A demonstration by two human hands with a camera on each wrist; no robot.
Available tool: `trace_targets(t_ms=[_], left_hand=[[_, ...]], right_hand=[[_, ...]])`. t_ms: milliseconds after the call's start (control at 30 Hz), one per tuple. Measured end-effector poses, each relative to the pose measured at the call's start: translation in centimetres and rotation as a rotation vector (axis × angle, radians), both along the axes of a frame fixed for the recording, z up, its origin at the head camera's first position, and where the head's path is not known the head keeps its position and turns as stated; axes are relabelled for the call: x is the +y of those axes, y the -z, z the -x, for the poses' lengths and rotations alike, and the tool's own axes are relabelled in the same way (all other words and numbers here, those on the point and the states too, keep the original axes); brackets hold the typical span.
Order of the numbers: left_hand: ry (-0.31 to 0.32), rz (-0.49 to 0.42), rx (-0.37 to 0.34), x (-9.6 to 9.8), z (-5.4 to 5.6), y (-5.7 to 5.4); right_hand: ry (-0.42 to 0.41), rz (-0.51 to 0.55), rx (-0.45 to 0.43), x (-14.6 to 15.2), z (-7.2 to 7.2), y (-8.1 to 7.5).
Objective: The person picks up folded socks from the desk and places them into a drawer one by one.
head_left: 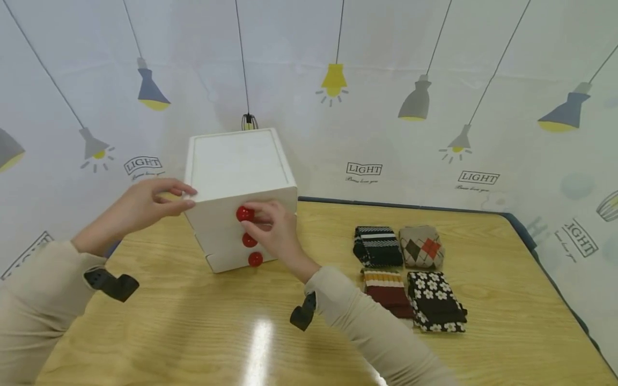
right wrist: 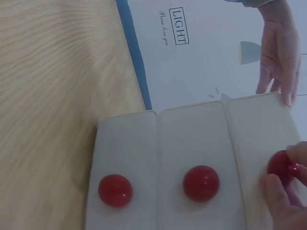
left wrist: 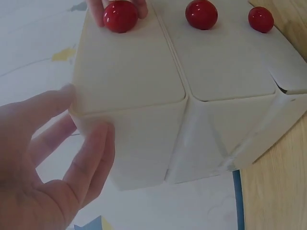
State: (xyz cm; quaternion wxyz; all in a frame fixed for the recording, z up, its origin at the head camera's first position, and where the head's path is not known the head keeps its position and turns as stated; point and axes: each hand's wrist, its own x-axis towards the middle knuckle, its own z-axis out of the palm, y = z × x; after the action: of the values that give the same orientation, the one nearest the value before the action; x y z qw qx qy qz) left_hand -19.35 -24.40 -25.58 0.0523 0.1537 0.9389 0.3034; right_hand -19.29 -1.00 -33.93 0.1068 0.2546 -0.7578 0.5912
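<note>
Against the drawer unit (head_left: 236, 163) rests the left hand (head_left: 147, 202), fingers parted; the right hand (head_left: 278, 229) pinches the top knob (head_left: 244, 213).

Your wood-grain surface (head_left: 193, 332) bears a white three-drawer unit (head_left: 219, 214); to its right, four folded patterned sock bundles (head_left: 425, 287), two rows.

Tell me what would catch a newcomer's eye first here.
Three red knobs jump out, in a column down the front of the cabinet, the right hand pinching the top one. The left hand touches the cabinet's upper left corner. Right of the cabinet, four patterned sock bundles lie two by two on the table.
</note>
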Motion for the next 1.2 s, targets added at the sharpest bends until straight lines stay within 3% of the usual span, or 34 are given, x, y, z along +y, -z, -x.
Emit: trace_targets(t_ms=[200,333,600,800,1033,1200], left_hand=[[0.011,-0.124,-0.089,-0.2,0.1,0.2],[0.009,-0.173,-0.118,-0.3,0.1,0.4],[0.012,-0.232,-0.154,-0.6,0.5,0.5],[0.01,-0.254,-0.174,-0.7,0.4,0.3],[-0.005,-0.256,-0.181,-0.4,0.3,0.0],[0.002,-0.287,-0.18,-0.3,0.4,0.2]], right_hand=[[0.094,0.153,-0.025,-1.3,-1.6,-0.7],[0.122,0.197,-0.013,-1.6,-2.4,-1.2],[0.108,0.188,0.015,-1.2,-2.6,-1.2],[0.067,0.135,0.039,-0.4,-3.6,-1.3],[0.009,0.112,0.117,0.7,-3.9,1.9],[-0.022,0.105,0.118,1.8,-5.8,2.2]])
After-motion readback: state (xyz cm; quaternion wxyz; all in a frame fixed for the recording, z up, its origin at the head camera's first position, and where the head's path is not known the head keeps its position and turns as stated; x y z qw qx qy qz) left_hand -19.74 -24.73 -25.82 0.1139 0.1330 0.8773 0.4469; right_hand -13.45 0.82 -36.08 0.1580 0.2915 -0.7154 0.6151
